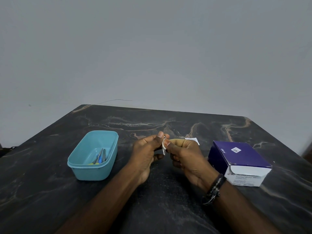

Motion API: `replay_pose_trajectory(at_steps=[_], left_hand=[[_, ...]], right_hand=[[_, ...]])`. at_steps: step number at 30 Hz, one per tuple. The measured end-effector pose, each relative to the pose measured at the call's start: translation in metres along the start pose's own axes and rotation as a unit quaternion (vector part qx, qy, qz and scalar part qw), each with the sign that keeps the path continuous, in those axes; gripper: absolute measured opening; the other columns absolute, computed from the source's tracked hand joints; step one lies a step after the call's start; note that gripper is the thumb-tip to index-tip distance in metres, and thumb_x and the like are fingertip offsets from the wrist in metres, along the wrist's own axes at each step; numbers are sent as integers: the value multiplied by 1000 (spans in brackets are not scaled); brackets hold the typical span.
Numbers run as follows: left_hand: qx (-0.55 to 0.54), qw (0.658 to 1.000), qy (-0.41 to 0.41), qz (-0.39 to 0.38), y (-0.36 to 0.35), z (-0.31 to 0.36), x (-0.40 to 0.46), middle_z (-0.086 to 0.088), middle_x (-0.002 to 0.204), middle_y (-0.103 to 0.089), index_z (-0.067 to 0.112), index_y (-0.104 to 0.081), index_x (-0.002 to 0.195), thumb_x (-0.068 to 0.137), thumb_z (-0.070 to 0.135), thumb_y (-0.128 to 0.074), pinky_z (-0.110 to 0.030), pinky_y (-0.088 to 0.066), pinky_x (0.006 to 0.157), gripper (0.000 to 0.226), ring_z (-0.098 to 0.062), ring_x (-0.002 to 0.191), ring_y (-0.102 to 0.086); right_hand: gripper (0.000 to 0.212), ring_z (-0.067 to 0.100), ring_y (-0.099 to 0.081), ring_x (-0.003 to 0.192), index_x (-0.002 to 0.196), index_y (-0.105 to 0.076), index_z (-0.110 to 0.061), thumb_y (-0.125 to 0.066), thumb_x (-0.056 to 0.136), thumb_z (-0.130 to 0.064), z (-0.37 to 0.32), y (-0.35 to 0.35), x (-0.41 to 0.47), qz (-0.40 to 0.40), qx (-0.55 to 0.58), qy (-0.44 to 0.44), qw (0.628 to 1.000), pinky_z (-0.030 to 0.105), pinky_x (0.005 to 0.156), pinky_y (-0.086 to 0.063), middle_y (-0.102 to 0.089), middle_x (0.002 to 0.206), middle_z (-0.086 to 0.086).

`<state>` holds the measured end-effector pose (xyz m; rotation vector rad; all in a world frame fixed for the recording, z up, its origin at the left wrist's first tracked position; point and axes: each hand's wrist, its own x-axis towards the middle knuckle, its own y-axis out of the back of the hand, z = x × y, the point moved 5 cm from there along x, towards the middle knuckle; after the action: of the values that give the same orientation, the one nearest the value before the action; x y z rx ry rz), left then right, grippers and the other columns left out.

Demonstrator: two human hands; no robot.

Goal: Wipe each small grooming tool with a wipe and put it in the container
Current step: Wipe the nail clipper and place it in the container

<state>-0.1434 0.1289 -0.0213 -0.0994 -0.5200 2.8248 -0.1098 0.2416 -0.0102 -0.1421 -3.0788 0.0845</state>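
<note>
Two hands: both were raised together just above the middle of a dark marbled bench (pixel 168 191), meeting at a small metal grooming tool (pixel 164 152).
Left hand (pixel 146 151): its thumb and fingers were curled, pinching the upper end of the tool, with the thumb pointing up.
Right hand (pixel 184 157): its thumb and fingers were curled, pinching a small white wipe (pixel 163 145) against the tool; a dark beaded bracelet (pixel 214 189) sat on that wrist.
Grooming tool: slim and silvery, it was held roughly upright between the two hands, clear of the bench; most of it was hidden by fingers, so its exact kind could not be told.
Wipe: it was wrapped partly round the tool's middle, touching it.
Container (pixel 94 171): a light blue plastic tub with no lid stood on the bench to the left of the hands, near the left hand but apart from it.
Inside the container: small tools (pixel 100 157) lay there, with grey, blue and yellow parts showing.
Box (pixel 239 162): a purple and white carton of alcohol swabs lay on the bench to the right of the hands.
Wrapper (pixel 192 140): a small white packet lay flat on the bench just beyond the right hand.
Background: a plain grey wall (pixel 152 48) rose behind the bench.
</note>
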Motion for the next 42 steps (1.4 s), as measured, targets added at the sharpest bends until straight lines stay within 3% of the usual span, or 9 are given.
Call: replay_pose_trajectory(at_steps=[6, 10, 16, 23, 29, 32, 42], left_hand=[[50, 998, -41, 25, 1, 0, -1, -6, 99, -75, 15, -73, 103, 84, 33, -68, -31, -53, 67, 27, -20, 92, -68], [74, 994, -65, 37, 0, 2, -5, -16, 85, -74, 2, -69, 95, 81, 10, -74, -28, -56, 58, 17, -18, 69, -68], [57, 996, -72, -2, -6, 1, -7, -23, 82, -73, -3, -66, 96, 82, -3, -70, -35, -61, 63, 15, -30, 71, -72], [52, 993, -102, 19, -5, 7, -8, -18, 80, -74, 1, -70, 93, 78, -1, -75, -29, -59, 59, 16, -23, 64, -70], [49, 996, -78, 8, -3, 7, -6, -19, 78, -74, -3, -70, 93, 79, -4, -72, -28, -59, 59, 14, -20, 60, -67], [44, 998, -52, -12, -5, 5, -6, -17, 78, -73, -1, -71, 91, 82, -4, -69, -27, -59, 58, 10, -19, 60, -66], [77, 996, -36, -11, -2, 4, -3, -7, 70, -66, 2, -73, 89, 87, 7, -68, -31, -55, 56, 7, -17, 59, -60]], right_hand=[[20, 7, -34, 48, 89, -74, -6, -63, 93, -23, -5, 9, 2, 75, -17, 20, 997, 21, 42, -30, -50, 56, -1], [21, 6, -34, 44, 85, -72, -5, -64, 92, -23, -6, 16, 2, 131, -7, 33, 991, 20, 41, -31, -49, 50, -5], [24, -1, -48, 36, 87, -69, 5, -61, 94, -17, -8, 11, -2, 127, 26, 39, 991, 12, 38, -36, -59, 51, -4], [19, -4, -51, 41, 90, -71, 0, -63, 92, -17, -7, 12, -1, 136, 16, 55, 989, 8, 43, -38, -63, 57, -5], [22, -1, -41, 39, 95, -72, -1, -65, 91, -22, -10, 23, 2, 175, 31, 73, 981, 13, 44, -33, -50, 41, -15], [27, 4, -31, 40, 96, -72, -1, -68, 89, -27, -10, 30, 4, 179, 37, 65, 981, 19, 39, -29, -44, 43, -13], [20, 8, -33, 46, 89, -71, -6, -69, 88, -26, -8, 30, 6, 142, 3, 27, 989, 18, 38, -30, -46, 63, 4]])
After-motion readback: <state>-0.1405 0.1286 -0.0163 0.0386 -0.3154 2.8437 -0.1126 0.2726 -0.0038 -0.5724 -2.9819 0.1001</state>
